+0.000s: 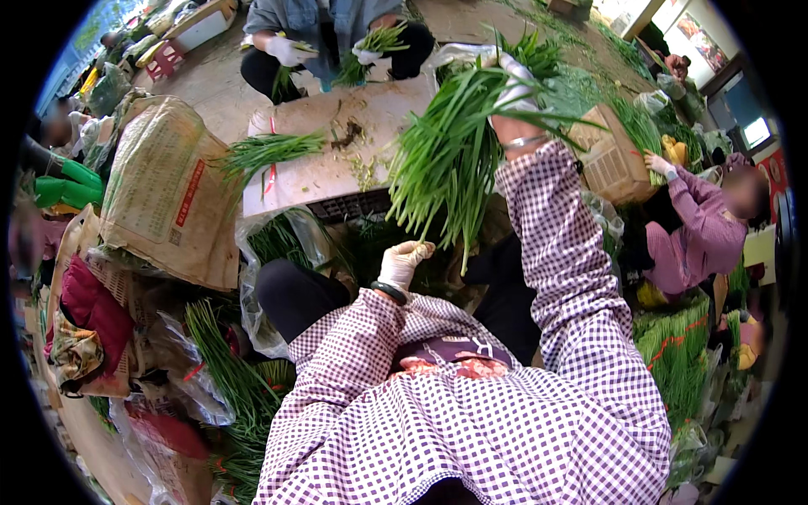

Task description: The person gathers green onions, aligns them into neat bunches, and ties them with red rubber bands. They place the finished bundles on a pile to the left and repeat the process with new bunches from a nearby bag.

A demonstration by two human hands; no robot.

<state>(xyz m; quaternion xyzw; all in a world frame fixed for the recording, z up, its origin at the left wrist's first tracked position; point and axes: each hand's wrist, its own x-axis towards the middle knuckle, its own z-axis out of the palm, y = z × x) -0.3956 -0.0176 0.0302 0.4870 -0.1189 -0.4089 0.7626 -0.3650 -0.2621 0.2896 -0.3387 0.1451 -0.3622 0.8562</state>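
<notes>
A thick bunch of green chives point(449, 148) is gripped in my raised right hand point(516, 85), gloved in white. Its leaves fan out down and to the left over the table's right end. Below the bunch, my left hand point(402, 264), also in a white glove, pinches the end of one stalk that hangs from it. A dark bangle circles that wrist. On the white tabletop point(297, 120) a smaller bundle of chives point(278, 150) lies at the left, across a red tie point(272, 170). Brownish trimmings point(347, 136) and bits of leaf are scattered near the middle.
Across the table a person's gloved hands point(287, 50) hold chives. Left of the table stands a large printed sack point(167, 183). Tied chives point(221, 353) lie at lower left, more bundles point(675, 353) at lower right. A cardboard box point(609, 154) and a person in pink point(701, 233) are at right.
</notes>
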